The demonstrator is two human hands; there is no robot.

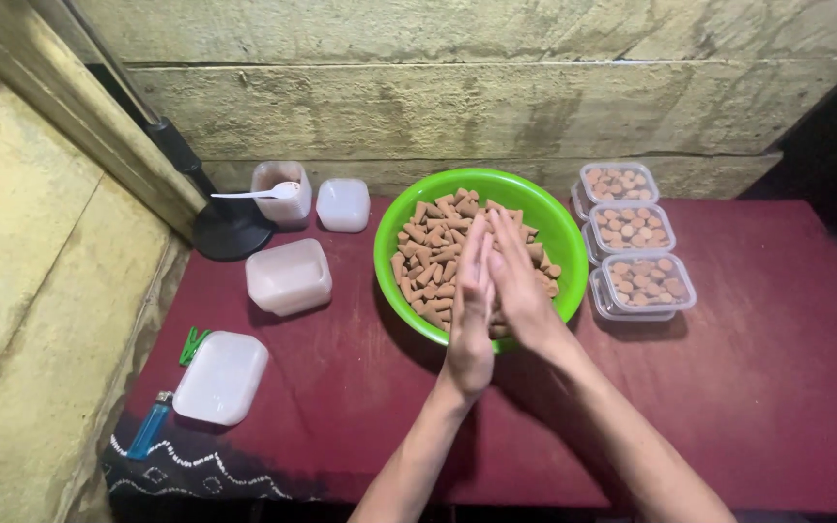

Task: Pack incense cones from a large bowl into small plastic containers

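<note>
Three clear lidded tubs (636,238) of brown cones stacked right of bowl; empty translucent tubs (289,276) left.

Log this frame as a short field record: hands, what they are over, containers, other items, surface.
left hand: palm pressed against the right hand, fingers straight
right hand: pressed to the left, above the bowl
green bowl: holds brown cone-shaped pieces
filled boxes: three clear lidded ones, right of bowl
empty tubs: several whitish, left of bowl; one holds a white spoon
other: blue lighter, green clothespin, black stand base
surface: dark red cloth
</note>
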